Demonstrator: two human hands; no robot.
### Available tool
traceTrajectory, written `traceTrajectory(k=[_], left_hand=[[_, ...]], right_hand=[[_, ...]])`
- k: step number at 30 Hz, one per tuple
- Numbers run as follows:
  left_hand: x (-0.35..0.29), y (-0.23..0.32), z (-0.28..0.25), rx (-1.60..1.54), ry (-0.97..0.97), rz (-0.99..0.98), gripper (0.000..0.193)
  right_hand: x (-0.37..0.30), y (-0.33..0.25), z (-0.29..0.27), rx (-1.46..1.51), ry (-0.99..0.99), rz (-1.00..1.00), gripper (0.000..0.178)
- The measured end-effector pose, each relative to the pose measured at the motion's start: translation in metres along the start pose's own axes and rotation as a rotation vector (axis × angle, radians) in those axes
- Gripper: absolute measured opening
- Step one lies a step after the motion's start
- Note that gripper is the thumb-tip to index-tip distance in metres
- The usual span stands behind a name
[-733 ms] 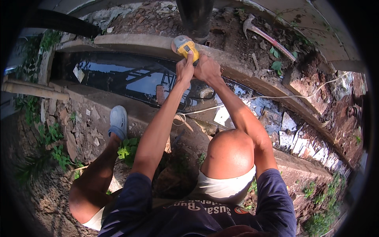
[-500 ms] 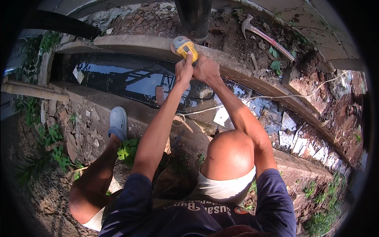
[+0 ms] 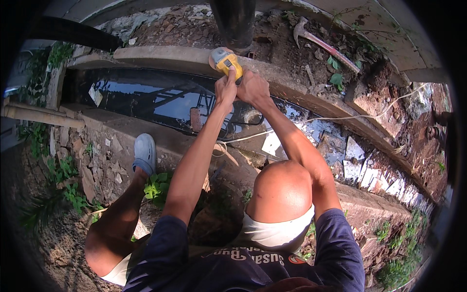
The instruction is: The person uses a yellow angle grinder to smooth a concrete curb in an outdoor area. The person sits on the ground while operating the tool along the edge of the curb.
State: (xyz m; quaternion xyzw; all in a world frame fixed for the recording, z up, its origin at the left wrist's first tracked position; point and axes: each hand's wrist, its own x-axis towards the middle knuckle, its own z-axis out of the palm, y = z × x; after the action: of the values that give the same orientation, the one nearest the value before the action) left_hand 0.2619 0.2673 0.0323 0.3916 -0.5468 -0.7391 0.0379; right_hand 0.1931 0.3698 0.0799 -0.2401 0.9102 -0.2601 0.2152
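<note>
Both my hands grip a yellow and grey angle grinder (image 3: 226,61) over the far side of a water-filled trench. My left hand (image 3: 225,90) is closed round its body, the thumb lying along the top. Beside it, my right hand (image 3: 254,86) wraps the tool's other side; its fingertips are hidden. The grinder's head and disc meet the top of the far concrete kerb (image 3: 165,52), or sit just above it; I cannot tell which. A pale cord (image 3: 335,118) crosses the trench below my right forearm.
A claw hammer (image 3: 325,45) lies on the soil beyond the kerb. A thick black pipe (image 3: 233,24) stands just past the grinder. Dark water (image 3: 146,97) fills the trench, with a brick piece (image 3: 195,119) at its near side and broken white tiles (image 3: 354,150) to the right.
The grinder and both hands stay at nearly the same place on the kerb. The whole view has shifted slightly; little else differs.
</note>
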Motion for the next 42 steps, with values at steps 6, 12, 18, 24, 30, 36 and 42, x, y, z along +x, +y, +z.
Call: traceTrajectory(k=[6, 12, 18, 24, 30, 36, 42], left_hand=[[0.003, -0.005, -0.002, 0.008, -0.011, 0.020, 0.067], [0.002, -0.007, -0.001, 0.008, -0.015, 0.009, 0.067], [-0.010, -0.004, 0.012, -0.056, 0.027, 0.023, 0.066], [-0.015, -0.004, 0.016, -0.069, 0.024, 0.023, 0.066], [-0.014, -0.008, 0.014, -0.052, 0.032, 0.029, 0.067], [-0.014, -0.012, 0.017, -0.039, 0.029, 0.030, 0.067], [-0.011, -0.019, 0.017, -0.021, 0.013, 0.020, 0.064]], right_hand=[[-0.001, 0.000, 0.001, -0.017, -0.006, -0.005, 0.062], [-0.002, 0.003, 0.000, -0.034, -0.004, 0.000, 0.062], [-0.009, 0.007, -0.004, -0.041, -0.003, -0.009, 0.062], [-0.011, 0.012, -0.005, -0.046, 0.012, -0.026, 0.061], [-0.012, 0.009, -0.006, -0.047, -0.010, -0.010, 0.062], [-0.016, 0.013, -0.008, -0.032, -0.007, -0.004, 0.062], [-0.020, 0.013, -0.011, -0.028, -0.015, 0.012, 0.061]])
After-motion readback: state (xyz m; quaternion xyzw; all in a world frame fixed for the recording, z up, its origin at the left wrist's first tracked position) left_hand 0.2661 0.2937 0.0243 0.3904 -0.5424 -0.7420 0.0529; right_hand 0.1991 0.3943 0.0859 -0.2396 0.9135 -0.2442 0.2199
